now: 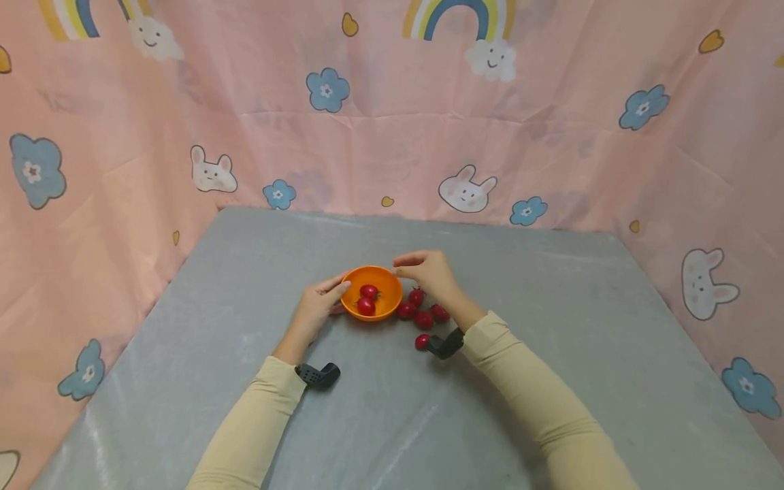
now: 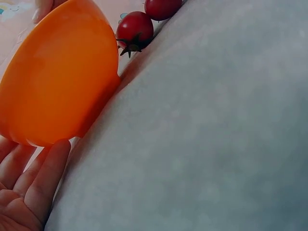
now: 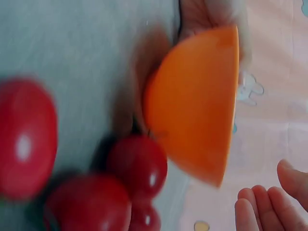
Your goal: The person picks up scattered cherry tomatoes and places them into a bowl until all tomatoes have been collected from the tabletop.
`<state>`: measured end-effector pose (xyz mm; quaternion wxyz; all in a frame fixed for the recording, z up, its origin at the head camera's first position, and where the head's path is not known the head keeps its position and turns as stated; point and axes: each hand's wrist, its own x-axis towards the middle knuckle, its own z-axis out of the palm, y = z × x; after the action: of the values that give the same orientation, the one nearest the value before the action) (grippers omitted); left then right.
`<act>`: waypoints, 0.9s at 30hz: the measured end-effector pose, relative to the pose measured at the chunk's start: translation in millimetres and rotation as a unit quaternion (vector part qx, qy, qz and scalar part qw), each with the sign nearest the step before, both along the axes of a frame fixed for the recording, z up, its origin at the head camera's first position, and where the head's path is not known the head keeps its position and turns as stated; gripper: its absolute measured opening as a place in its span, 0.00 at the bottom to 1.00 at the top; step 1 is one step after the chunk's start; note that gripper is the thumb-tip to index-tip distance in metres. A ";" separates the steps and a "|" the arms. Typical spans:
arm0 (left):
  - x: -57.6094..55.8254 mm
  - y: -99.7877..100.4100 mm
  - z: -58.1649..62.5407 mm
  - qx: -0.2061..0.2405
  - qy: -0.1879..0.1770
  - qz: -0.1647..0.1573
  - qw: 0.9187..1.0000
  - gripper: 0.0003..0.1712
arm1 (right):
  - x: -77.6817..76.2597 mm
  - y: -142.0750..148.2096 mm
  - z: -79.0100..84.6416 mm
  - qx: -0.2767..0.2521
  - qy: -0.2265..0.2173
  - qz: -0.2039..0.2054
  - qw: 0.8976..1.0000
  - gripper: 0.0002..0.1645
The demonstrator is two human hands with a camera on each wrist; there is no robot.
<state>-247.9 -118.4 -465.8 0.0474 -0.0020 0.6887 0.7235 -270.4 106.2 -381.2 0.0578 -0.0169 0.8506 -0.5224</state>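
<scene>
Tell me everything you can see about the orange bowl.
The orange bowl is round, plain and smooth, with a sheen that looks like plastic, a thin rim and a narrower base. It sits upright on the grey table, holding two red tomatoes. The left grip holds its left side, thumb over the rim. The right grip hovers near the opposite rim, apart from it in the right wrist view. Other tomatoes lie close by its right side; whether any touches it is unclear.
</scene>
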 end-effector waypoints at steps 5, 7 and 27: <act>-1.0 0.0 -0.1 -0.008 -0.005 -0.001 1.000 0.27 | -6.2 19.4 2.4 0.025 -0.010 0.008 1.000 0.20; -1.2 0.1 0.1 -0.011 -0.007 0.000 1.000 0.27 | -8.1 26.7 3.1 0.037 -0.013 0.014 0.999 0.22; 2.9 2.2 -0.3 -0.021 -0.006 0.000 1.000 0.26 | -14.8 66.7 -7.7 0.035 -0.035 0.036 0.998 0.24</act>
<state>-245.0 -116.2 -466.1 0.0514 -0.0074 0.7034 0.7089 -285.2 172.9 -388.9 0.1067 -0.0275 0.8645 -0.4904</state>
